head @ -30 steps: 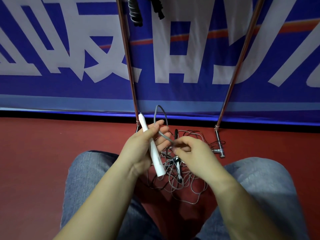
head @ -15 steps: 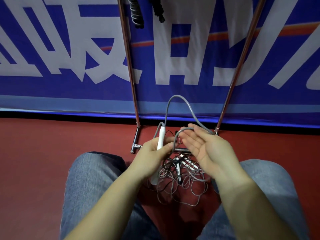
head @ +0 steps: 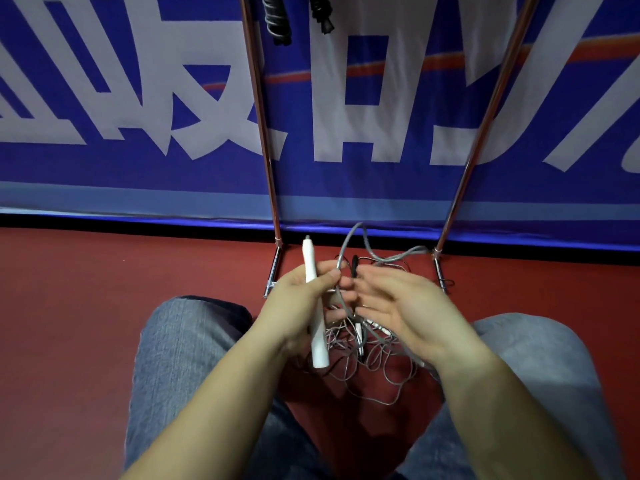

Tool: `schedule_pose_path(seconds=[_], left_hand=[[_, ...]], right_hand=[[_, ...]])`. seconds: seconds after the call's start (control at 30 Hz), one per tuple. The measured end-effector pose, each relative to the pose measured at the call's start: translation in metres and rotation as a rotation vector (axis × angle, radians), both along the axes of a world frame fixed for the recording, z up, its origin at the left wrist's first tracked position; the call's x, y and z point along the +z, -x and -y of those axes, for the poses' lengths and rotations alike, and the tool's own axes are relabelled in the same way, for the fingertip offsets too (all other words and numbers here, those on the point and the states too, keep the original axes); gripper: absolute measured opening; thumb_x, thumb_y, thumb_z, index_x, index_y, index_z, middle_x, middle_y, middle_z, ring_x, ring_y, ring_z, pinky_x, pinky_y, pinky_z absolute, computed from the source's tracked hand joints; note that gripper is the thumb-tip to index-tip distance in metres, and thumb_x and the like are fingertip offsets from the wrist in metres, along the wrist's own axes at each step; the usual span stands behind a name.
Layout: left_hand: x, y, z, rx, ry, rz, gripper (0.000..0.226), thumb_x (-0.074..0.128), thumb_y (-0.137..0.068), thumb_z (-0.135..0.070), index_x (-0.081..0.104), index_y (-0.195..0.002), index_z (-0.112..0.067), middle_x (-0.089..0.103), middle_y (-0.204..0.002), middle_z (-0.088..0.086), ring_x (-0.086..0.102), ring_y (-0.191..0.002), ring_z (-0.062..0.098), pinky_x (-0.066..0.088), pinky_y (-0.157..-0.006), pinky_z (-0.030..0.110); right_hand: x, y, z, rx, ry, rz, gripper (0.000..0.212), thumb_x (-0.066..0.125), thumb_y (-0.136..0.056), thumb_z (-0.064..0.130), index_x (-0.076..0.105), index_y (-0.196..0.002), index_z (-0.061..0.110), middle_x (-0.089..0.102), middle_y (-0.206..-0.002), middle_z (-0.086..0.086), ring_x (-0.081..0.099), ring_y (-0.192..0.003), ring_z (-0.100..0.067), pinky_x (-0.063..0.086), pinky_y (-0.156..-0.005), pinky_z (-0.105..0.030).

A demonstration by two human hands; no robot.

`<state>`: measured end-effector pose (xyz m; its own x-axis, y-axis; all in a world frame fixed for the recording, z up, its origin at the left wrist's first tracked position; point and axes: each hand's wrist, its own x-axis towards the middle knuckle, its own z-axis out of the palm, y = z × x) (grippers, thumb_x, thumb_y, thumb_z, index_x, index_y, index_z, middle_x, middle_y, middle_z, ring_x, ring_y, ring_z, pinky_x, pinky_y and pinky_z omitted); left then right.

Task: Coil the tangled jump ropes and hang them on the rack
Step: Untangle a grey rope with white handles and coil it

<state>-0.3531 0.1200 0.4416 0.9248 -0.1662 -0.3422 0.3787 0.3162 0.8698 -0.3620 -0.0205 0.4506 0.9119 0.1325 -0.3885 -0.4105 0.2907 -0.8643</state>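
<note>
My left hand (head: 304, 306) grips a white jump-rope handle (head: 316, 327) held nearly upright, and its thumb pinches a loop of grey rope (head: 349, 244) that arches up above both hands. My right hand (head: 405, 313) is beside it, palm turned left, fingers straight, with the grey cord running past its fingertips. A tangled pile of grey and dark ropes (head: 367, 372) with more handles lies on the red floor between my knees. Two dark coiled ropes (head: 277, 19) hang at the top of the metal rack (head: 263, 133).
The rack's two slanted metal poles, the second pole (head: 485, 116) on the right, stand against a blue banner with large white letters. Its metal feet (head: 273, 271) rest on the red floor just beyond the rope pile. My jeans-clad knees (head: 194, 341) flank the pile.
The white handle has swung back upright in my left hand. The grey loop has shrunk and shifted left over the left hand. My right hand has dropped lower, fingers still straight.
</note>
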Motion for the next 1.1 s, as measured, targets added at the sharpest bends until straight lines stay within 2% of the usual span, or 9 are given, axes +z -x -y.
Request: schedule_pose_path(seconds=[0.1,0.17,0.23,0.33,0.5,0.7,0.83,0.97,1.1], left_hand=[[0.004,-0.004,-0.003,0.122,0.100,-0.079,0.011,0.050,-0.094,-0.004,0.060,-0.096,-0.008,0.067,-0.063,0.001,0.065,-0.053,0.012,0.055,-0.049,0.025],[0.007,-0.006,-0.005,0.171,0.135,-0.109,0.013,0.048,-0.095,-0.004,0.060,-0.093,-0.008,0.067,-0.060,0.000,0.066,-0.052,0.011,0.054,-0.047,0.026],[0.007,-0.007,-0.008,0.210,0.154,-0.122,0.015,0.047,-0.096,-0.005,0.060,-0.091,-0.009,0.067,-0.057,-0.001,0.066,-0.052,0.009,0.055,-0.049,0.026],[0.009,-0.011,-0.013,0.263,0.175,-0.128,0.014,0.047,-0.096,-0.008,0.060,-0.092,-0.009,0.067,-0.057,-0.002,0.067,-0.053,0.009,0.056,-0.050,0.026],[0.018,-0.016,-0.015,0.333,0.262,-0.133,0.016,0.047,-0.097,-0.010,0.060,-0.088,-0.008,0.068,-0.058,0.000,0.068,-0.053,0.011,0.057,-0.048,0.027],[0.018,-0.015,-0.011,0.266,0.237,-0.039,0.014,0.046,-0.098,-0.010,0.059,-0.102,-0.006,0.072,-0.077,0.004,0.071,-0.066,0.014,0.059,-0.062,0.028],[0.010,-0.003,-0.002,0.051,0.055,0.009,0.019,0.048,-0.096,-0.008,0.063,-0.104,-0.013,0.073,-0.091,0.002,0.069,-0.076,0.012,0.057,-0.064,0.028],[0.005,0.000,0.002,-0.042,-0.120,0.132,0.018,0.052,-0.093,-0.008,0.064,-0.105,-0.015,0.072,-0.103,0.006,0.066,-0.090,0.014,0.051,-0.089,0.036],[-0.002,0.000,0.003,-0.172,-0.367,0.267,0.019,0.058,-0.092,-0.012,0.067,-0.108,-0.016,0.070,-0.109,0.010,0.061,-0.094,0.019,0.048,-0.095,0.037]], right_hand=[[-0.003,0.006,-0.010,0.226,0.327,0.143,0.015,0.057,-0.090,0.009,0.064,-0.089,0.022,0.070,-0.085,0.007,0.065,-0.082,-0.003,0.050,-0.075,-0.014],[-0.011,0.007,-0.013,0.298,0.482,0.233,0.016,0.060,-0.088,0.009,0.063,-0.083,0.023,0.069,-0.079,0.008,0.063,-0.074,-0.001,0.049,-0.072,-0.016],[-0.017,0.007,-0.013,0.302,0.614,0.299,0.012,0.063,-0.087,0.012,0.063,-0.081,0.022,0.063,-0.065,0.011,0.055,-0.060,0.001,0.047,-0.065,-0.020],[-0.021,0.005,-0.011,0.263,0.751,0.365,0.015,0.064,-0.088,0.018,0.060,-0.075,0.024,0.051,-0.044,0.022,0.045,-0.043,0.004,0.032,-0.049,-0.009],[-0.026,0.003,-0.009,0.234,0.955,0.457,0.016,0.066,-0.086,0.026,0.059,-0.071,0.026,0.050,-0.060,0.011,0.045,-0.052,-0.002,0.034,-0.055,-0.015],[-0.026,0.000,-0.008,0.078,0.639,0.342,0.018,0.057,-0.091,0.015,0.057,-0.074,0.012,0.064,-0.068,0.000,0.060,-0.060,-0.008,0.051,-0.065,-0.023],[-0.013,-0.002,-0.009,-0.067,0.279,0.201,0.018,0.049,-0.096,0.014,0.057,-0.080,0.009,0.065,-0.067,-0.006,0.062,-0.052,-0.008,0.052,-0.054,-0.018],[-0.005,-0.001,-0.008,-0.143,0.124,0.125,0.022,0.046,-0.097,0.017,0.057,-0.081,0.007,0.066,-0.060,-0.006,0.063,-0.049,-0.010,0.054,-0.051,-0.019],[0.007,-0.002,-0.007,-0.199,-0.085,0.075,0.026,0.043,-0.098,0.019,0.055,-0.079,0.006,0.063,-0.052,-0.004,0.058,-0.044,-0.009,0.051,-0.046,-0.019]])
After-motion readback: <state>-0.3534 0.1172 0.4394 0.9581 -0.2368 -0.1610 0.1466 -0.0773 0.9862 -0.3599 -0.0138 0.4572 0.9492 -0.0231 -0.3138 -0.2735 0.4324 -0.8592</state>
